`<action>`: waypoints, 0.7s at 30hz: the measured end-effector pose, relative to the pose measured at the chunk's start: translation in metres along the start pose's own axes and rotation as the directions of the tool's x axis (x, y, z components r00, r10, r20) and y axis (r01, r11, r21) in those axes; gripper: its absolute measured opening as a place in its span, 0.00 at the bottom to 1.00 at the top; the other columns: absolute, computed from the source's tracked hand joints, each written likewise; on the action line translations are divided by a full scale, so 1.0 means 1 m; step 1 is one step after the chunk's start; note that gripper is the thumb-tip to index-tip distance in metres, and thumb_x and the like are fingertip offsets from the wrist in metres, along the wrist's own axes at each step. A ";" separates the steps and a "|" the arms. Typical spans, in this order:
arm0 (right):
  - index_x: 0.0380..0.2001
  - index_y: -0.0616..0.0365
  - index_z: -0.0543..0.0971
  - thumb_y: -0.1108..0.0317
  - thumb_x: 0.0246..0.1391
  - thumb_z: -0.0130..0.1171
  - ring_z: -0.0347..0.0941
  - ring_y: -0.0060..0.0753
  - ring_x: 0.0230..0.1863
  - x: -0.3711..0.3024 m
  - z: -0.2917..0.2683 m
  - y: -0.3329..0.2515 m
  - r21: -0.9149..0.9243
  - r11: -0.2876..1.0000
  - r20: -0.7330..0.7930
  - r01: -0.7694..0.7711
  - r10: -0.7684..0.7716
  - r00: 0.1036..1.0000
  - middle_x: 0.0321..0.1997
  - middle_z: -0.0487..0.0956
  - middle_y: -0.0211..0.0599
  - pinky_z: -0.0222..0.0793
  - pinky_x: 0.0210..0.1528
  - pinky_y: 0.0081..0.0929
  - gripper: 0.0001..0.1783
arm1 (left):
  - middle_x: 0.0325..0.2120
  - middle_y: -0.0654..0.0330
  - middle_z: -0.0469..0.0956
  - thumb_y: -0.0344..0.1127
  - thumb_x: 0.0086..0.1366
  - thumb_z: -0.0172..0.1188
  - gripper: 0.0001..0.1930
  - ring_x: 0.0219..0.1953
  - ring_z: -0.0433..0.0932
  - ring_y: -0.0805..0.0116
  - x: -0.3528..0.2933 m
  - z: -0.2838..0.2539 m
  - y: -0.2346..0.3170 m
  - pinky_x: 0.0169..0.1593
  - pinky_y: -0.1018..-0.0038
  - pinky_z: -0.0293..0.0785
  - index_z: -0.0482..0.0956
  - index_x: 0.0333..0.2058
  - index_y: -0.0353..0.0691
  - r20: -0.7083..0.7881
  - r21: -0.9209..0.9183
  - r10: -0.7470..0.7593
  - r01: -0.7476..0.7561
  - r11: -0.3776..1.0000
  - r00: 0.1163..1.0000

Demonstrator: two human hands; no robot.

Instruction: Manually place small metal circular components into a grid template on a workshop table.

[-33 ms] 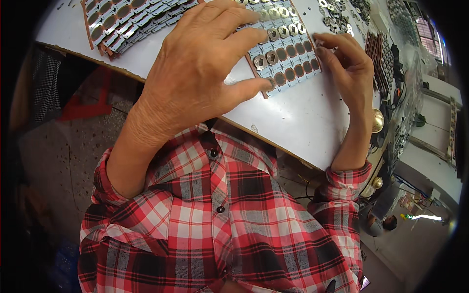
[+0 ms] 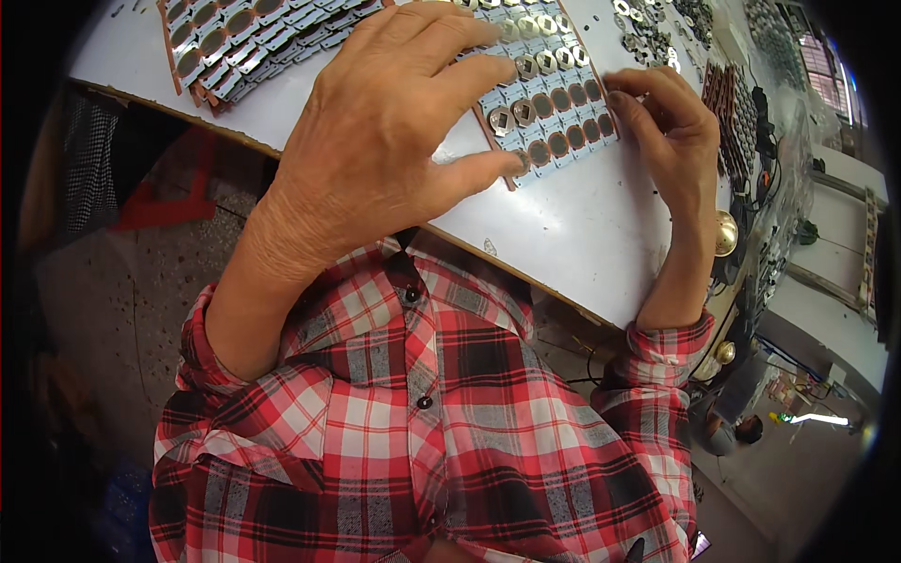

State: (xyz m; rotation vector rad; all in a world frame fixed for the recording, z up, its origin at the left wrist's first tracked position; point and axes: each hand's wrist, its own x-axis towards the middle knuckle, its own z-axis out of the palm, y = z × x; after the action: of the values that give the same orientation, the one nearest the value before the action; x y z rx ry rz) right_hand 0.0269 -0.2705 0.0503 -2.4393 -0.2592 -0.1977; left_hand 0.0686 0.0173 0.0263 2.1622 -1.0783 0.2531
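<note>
A light-blue panel of joined small circuit boards (image 2: 554,117) lies on the white table, with rows of dark round discs on its near part. Silvery ring-like metal pieces (image 2: 546,63) sit on its farther rows, and two more are at the left of a nearer row. My left hand (image 2: 394,122) is open over the panel's left side, fingers spread, its thumb tip by the near left corner. It hides part of the panel. Beside the panel's right edge, my right hand (image 2: 671,117) is closed in a pinch; whatever lies between its fingertips is hidden.
A stack of similar panels (image 2: 253,47) lies at the far left of the white table (image 2: 563,239). Loose metal pieces (image 2: 643,33) are scattered at the far right. More stacked panels (image 2: 727,113) and a brass-coloured dome (image 2: 725,233) are on the right. Another person (image 2: 737,432) is in the background.
A small shiny bit that showed at my right fingertips is now hidden from view. My left hand and the panel have hardly moved.
</note>
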 end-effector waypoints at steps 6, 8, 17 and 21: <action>0.51 0.60 0.84 0.78 0.64 0.60 0.68 0.10 0.30 -0.001 0.003 0.007 -0.057 0.998 -0.029 -0.025 0.024 0.999 0.36 0.81 0.23 0.64 0.32 0.13 0.13 | 0.50 0.42 0.77 0.42 0.52 0.78 0.30 0.55 0.75 0.45 0.014 0.059 -0.052 0.60 0.54 0.71 0.80 0.49 0.29 -0.623 0.331 0.637 -0.586 0.740 0.453; 0.51 0.60 0.84 0.78 0.64 0.59 0.69 0.10 0.30 -0.002 -0.003 -0.004 0.062 0.987 -0.029 -0.146 0.148 0.989 0.38 0.82 0.24 0.65 0.33 0.14 0.14 | 0.50 0.42 0.77 0.42 0.53 0.77 0.30 0.55 0.75 0.45 0.014 0.058 -0.053 0.60 0.54 0.71 0.80 0.49 0.29 -0.618 0.340 0.643 -0.584 0.737 0.452; 0.49 0.59 0.85 0.78 0.62 0.62 0.70 0.13 0.32 0.003 -0.005 0.009 -0.030 0.997 0.038 0.075 -0.074 0.997 0.39 0.81 0.24 0.67 0.36 0.14 0.13 | 0.50 0.42 0.76 0.42 0.53 0.77 0.29 0.55 0.75 0.45 0.014 0.055 -0.053 0.60 0.55 0.71 0.80 0.48 0.29 -0.610 0.360 0.654 -0.579 0.731 0.447; 0.46 0.61 0.85 0.76 0.63 0.62 0.72 0.13 0.33 0.007 0.003 0.008 -0.201 0.973 -0.016 0.117 -0.122 0.992 0.37 0.81 0.24 0.67 0.37 0.14 0.10 | 0.50 0.43 0.76 0.42 0.53 0.77 0.29 0.55 0.75 0.46 0.009 0.038 -0.033 0.60 0.55 0.71 0.80 0.48 0.29 -0.619 0.315 0.635 -0.594 0.740 0.462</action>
State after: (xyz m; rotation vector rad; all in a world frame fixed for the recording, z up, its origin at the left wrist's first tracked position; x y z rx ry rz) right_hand 0.0353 -0.2741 0.0445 -2.6196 -0.3910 -0.3256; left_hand 0.0947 0.0006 -0.0144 1.3592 -1.3245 1.3482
